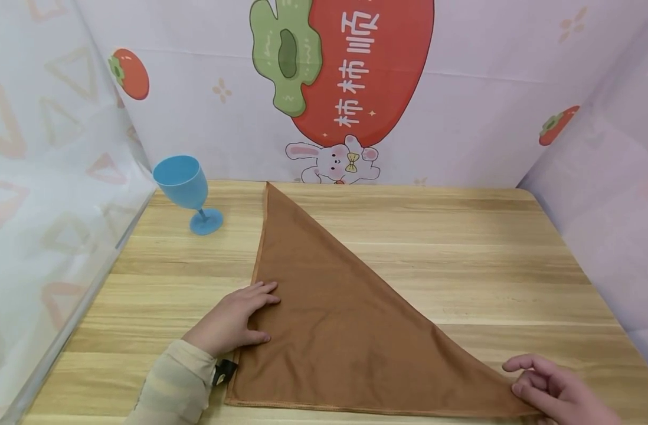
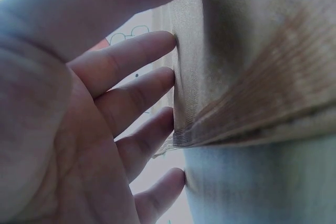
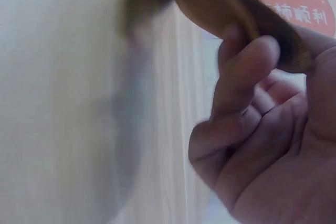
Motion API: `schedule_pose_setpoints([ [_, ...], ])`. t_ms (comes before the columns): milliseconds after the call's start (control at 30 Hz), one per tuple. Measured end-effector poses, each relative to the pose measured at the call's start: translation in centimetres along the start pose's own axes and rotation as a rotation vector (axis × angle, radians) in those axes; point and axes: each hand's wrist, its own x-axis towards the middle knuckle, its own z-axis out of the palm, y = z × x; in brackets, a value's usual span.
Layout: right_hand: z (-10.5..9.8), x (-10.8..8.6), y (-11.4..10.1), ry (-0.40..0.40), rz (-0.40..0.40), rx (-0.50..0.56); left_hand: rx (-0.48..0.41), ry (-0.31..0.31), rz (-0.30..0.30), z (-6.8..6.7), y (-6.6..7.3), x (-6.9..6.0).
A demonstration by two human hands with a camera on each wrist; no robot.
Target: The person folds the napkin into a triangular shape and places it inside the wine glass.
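Note:
A brown cloth (image 1: 345,319), folded into a triangle, lies on the wooden table with one point at the far edge and another toward the right. My left hand (image 1: 232,320) rests on its left edge, fingers spread and fairly straight; in the left wrist view the fingertips touch the cloth (image 2: 236,45). At the near right, my right hand (image 1: 560,392) pinches the right-hand corner of the cloth. The right wrist view shows that corner (image 3: 220,3) between curled fingers and the thumb side, with part of the grip hidden.
A blue plastic goblet (image 1: 183,184) stands upright at the table's far left, apart from the cloth. Bare wood (image 1: 462,248) shows right of the cloth. A printed backdrop (image 1: 473,100) rises behind the table, with patterned sheets along both sides.

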Motion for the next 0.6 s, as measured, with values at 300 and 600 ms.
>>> schedule_pose_setpoints([
  [300, -1.9, 0.4, -1.5, -0.264, -0.07, 0.282, -0.004, 0.004, 0.008, -0.2, 0.0, -0.1],
  [600, -0.9, 2.6, -4.7, -0.017, -0.15, -0.085, -0.002, 0.001, 0.004, -0.2, 0.1, -0.1],
])
